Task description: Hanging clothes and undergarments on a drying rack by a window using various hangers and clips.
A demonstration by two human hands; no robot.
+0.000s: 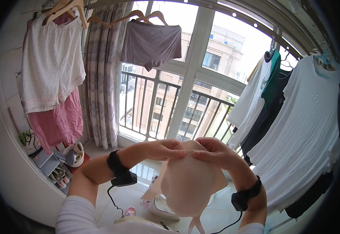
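Observation:
A beige bra [189,181] with moulded cups hangs down in front of me, its straps dangling at the bottom. My left hand [167,149] pinches its upper edge between thumb and fingers. Close beside it, my right hand [212,148] grips the same edge, the two thumbs almost meeting. Both forearms carry black straps with small devices and cables. Behind the bra, on the tiled floor, a white basin [164,207] is partly hidden.
Cream shorts [53,64] hang at left, grey-purple briefs [152,42] by the window, and a white shirt [304,111] among other tops at right. A shoe rack [48,163] stands low left; a pink slipper [130,211] lies on the floor.

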